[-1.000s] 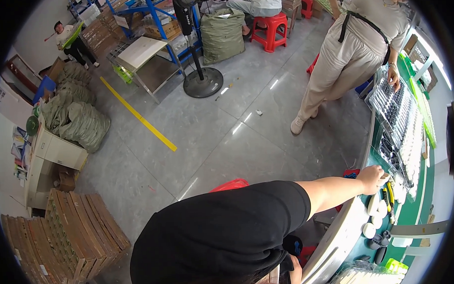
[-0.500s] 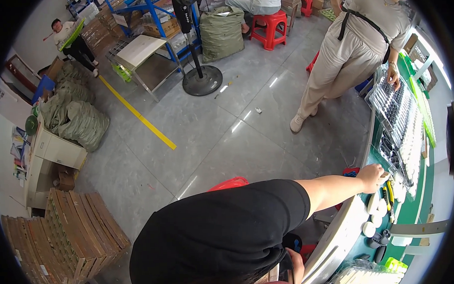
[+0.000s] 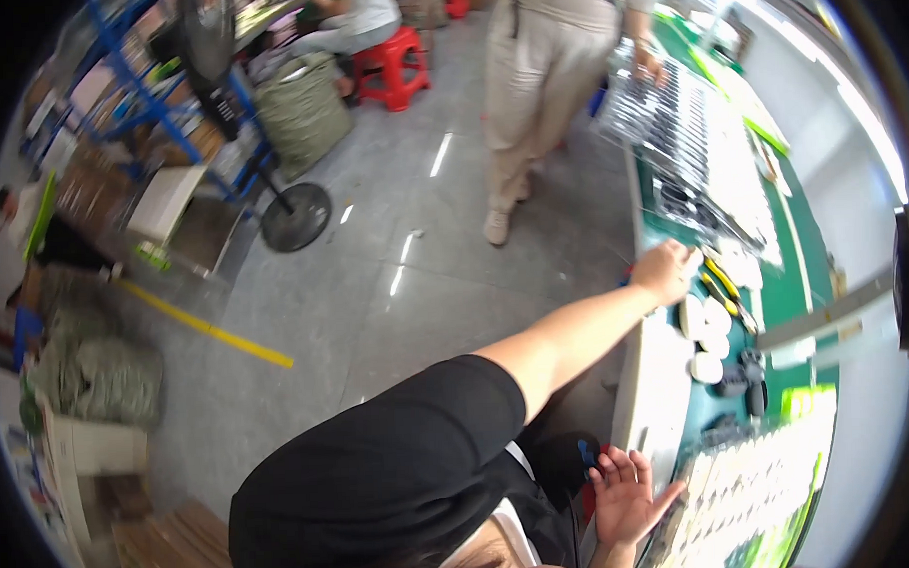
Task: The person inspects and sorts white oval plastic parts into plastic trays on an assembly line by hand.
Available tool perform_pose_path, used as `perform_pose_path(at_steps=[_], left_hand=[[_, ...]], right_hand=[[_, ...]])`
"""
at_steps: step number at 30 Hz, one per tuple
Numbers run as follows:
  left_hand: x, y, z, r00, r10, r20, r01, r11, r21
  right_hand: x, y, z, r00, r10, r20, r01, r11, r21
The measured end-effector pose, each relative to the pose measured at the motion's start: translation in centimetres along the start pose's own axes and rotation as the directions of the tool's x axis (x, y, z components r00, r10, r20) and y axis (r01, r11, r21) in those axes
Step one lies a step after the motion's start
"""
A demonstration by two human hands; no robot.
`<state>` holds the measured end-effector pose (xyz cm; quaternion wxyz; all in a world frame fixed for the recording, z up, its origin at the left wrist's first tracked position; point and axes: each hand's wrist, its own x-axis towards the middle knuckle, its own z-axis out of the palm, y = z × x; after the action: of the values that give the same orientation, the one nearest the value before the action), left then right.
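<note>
My left hand (image 3: 664, 273) reaches over the front edge of the green-topped bench (image 3: 691, 416), its fingers closed around something small that I cannot make out. Right beside it lie yellow-and-black pliers (image 3: 721, 283). Several white rounded pieces (image 3: 707, 367) rest just nearer to me, with dark grey parts (image 3: 743, 376) next to them. Lower down, my right hand (image 3: 624, 500) is raised with fingers spread, holding nothing. It hovers close to a tray of pale parts (image 3: 732, 490), which is blurred.
Clear plastic trays with dark parts (image 3: 681, 126) lie farther along the bench, where a co-worker (image 3: 552, 70) stands with a hand on them. A grey bar (image 3: 826, 316) crosses the bench. Behind are a red stool (image 3: 395, 68), a fan base (image 3: 296, 217) and sacks (image 3: 303, 114).
The view has swung round toward the bench. My right hand has come up from beside my body, now fully visible and open. My left hand stays near the pliers, closed.
</note>
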<state>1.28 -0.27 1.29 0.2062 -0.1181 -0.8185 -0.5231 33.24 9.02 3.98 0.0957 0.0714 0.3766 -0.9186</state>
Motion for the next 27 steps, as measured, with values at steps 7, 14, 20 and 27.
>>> perform_pose_path(at_steps=[7,14,20,27], left_hand=[[0.2,-0.3,0.5,0.999,0.036,-0.014,-0.036,0.999,0.026],[0.3,-0.4,0.1,0.999,0.048,-0.003,-0.047,0.994,0.096],[0.1,0.0,0.1,0.998,0.05,0.036,-0.054,0.992,0.117],[-0.2,-0.9,0.2,0.988,0.151,-0.032,-0.145,0.978,0.152]], right_hand=[[-0.2,-0.2,-0.1,0.998,0.049,-0.041,-0.053,0.992,-0.114],[-1.0,1.2,-0.4,0.961,0.254,0.11,-0.048,0.546,-0.837],[-1.5,0.8,0.4,0.928,0.313,0.204,0.159,0.164,-0.974],[-1.2,1.6,-0.9,0.907,0.346,0.242,0.22,0.102,-0.97]])
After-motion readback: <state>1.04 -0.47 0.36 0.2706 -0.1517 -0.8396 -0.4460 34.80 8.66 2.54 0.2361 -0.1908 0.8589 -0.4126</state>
